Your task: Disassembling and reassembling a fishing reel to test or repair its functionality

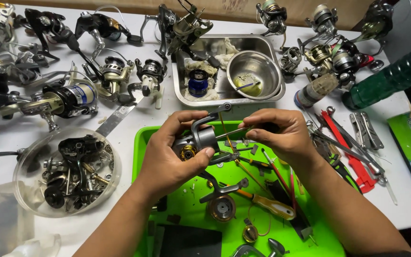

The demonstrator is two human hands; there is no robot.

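Mid-frame over the green tray [141, 143], my left hand [167, 157] grips the grey spinning reel [200, 140] while my right hand [279, 135] pinches a thin tool [231, 133], probably a screwdriver, into it; next needs steady seating.

We see a grey spinning reel [200, 139] with a gold knob, held tilted above the green tray, its bail arm arching upward. A thin metal tool [236, 132] lies level, its tip touching the reel's body.
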